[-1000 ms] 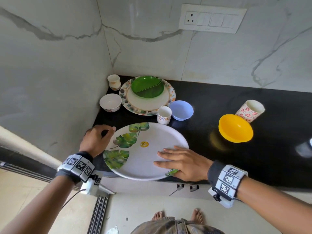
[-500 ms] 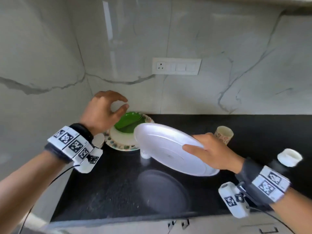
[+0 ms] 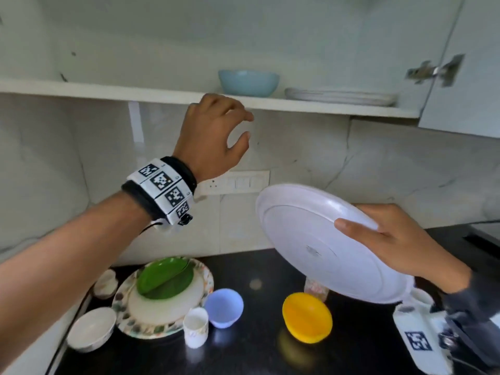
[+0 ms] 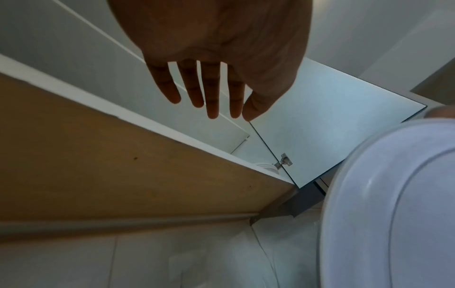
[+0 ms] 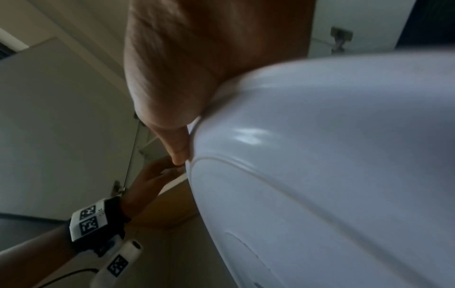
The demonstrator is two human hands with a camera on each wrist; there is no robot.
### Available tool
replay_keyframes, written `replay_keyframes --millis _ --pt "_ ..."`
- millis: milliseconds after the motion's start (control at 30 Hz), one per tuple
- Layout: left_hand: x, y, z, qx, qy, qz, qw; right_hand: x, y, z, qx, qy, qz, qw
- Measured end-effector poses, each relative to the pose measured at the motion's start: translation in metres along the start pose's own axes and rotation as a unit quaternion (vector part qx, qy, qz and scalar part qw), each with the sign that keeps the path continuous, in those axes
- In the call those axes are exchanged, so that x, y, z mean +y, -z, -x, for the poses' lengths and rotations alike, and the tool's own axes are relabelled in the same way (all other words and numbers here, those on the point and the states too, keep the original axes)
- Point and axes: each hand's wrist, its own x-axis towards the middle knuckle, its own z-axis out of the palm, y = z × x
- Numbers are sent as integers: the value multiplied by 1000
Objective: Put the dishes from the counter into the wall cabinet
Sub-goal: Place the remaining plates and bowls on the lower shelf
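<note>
My right hand point(image 3: 389, 239) grips the rim of a large white plate point(image 3: 311, 239), tilted with its underside toward me, above the right of the black counter point(image 3: 257, 353). The same plate point(image 5: 320, 175) fills the right wrist view and shows at the right edge as the plate point(image 4: 393, 204) in the left wrist view. My left hand point(image 3: 216, 131) is raised, empty, fingers loosely spread, just below the front edge of the wall cabinet shelf point(image 3: 108, 89). From the left wrist view the left hand point(image 4: 216, 78) has straight fingers under the shelf.
On the shelf stand a light blue bowl point(image 3: 248, 82) and a stack of white plates point(image 3: 341, 96). On the counter: a patterned plate with green dishes point(image 3: 162, 296), white bowl point(image 3: 90, 328), white cup point(image 3: 195, 330), blue bowl point(image 3: 223, 307), yellow bowl point(image 3: 307, 316). The open cabinet door point(image 3: 465, 63) hangs at the right.
My right hand has lifted the white plate off the counter and tilted it up. My left hand has risen from the counter to the cabinet shelf edge, and my view has tipped upward.
</note>
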Motion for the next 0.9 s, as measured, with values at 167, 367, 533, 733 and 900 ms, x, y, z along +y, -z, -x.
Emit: replay_keyframes --millis 167,367,533,733,900 --pt "4 -23 -58 -20 -8 -50 999 -21 53 -9 66 16 72 995" --pt "6 -60 -105 -77 51 -46 995 -41 111 -19 113 45 188 975" --pt "3 -86 -99 -81 50 -113 989 -64 160 -27 154 56 217 962" --pt "-1 -91 -98 -65 38 -166 983 -102 209 -48 208 91 251 941" --pt "-5 -94 -97 -47 21 -161 986 -124 229 -80 231 123 291 920"
